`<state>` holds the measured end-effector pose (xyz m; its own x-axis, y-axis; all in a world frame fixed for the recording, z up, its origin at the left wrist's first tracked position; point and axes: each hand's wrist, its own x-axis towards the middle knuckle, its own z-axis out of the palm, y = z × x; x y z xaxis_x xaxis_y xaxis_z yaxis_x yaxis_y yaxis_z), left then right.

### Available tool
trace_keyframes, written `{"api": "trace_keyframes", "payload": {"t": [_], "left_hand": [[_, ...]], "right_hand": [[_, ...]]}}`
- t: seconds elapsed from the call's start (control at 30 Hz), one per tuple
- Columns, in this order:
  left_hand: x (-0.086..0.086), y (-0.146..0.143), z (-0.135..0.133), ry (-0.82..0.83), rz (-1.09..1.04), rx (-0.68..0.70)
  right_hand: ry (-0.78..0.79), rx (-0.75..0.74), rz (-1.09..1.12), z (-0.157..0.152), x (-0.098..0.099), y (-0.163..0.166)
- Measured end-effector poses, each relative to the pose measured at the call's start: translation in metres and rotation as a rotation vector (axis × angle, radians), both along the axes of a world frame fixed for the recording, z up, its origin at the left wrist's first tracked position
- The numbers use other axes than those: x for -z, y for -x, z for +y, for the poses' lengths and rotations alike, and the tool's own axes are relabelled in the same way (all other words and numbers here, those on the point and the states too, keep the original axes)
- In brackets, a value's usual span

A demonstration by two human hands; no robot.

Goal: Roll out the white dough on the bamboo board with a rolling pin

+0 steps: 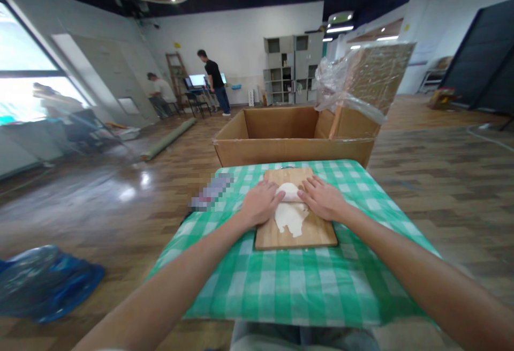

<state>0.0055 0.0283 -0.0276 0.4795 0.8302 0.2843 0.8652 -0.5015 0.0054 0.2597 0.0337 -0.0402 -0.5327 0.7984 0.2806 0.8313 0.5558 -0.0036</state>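
A flat, ragged-edged sheet of white dough [290,217] lies on a wooden cutting board [297,240]. Across its upper part is a short pale cylinder that looks like a rolling pin [289,195], its ends covered by my hands. My left hand [260,203] presses on the left end, thumb pointing inward along it. On the opposite end rests my right hand [323,199], with its fingers laid over the far side. More dough shows just beyond the cylinder. Both palms hide what lies beneath them.
A green checked cloth [281,292] covers the table. A blurred flat item [212,191] lies at its left edge. Beyond stands a large open cardboard box [289,150] with plastic wrap. A blue plastic bag [52,281] sits on the floor, left. People are in the background.
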Motion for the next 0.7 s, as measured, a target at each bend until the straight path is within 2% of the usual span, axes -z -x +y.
{"api": "trace_keyframes", "payload": {"t": [0.1,0.2,0.3,0.4,0.53,0.6,0.7], "left_hand": [[0.009,0.002,-0.050,-0.072,-0.011,-0.077],[0.013,-0.001,-0.098,-0.090,-0.006,-0.061],[0.008,-0.008,-0.125,-0.104,-0.007,-0.066],[0.001,-0.014,-0.125,-0.100,-0.037,-0.108],[0.004,-0.016,-0.102,-0.108,-0.069,-0.163],[0.009,-0.017,-0.089,-0.102,-0.071,-0.188],[0.014,-0.018,-0.068,-0.063,-0.058,-0.219]], "right_hand": [[0.039,0.010,0.068,-0.018,-0.005,0.004],[0.034,-0.043,0.077,-0.039,-0.005,0.000],[0.048,-0.082,0.094,-0.059,-0.003,-0.004],[0.055,-0.086,0.121,-0.077,-0.001,-0.004],[-0.031,-0.075,0.110,-0.093,-0.003,0.000],[-0.058,-0.098,0.076,-0.090,-0.008,0.002],[-0.047,-0.125,0.016,-0.068,-0.016,0.002]]}}
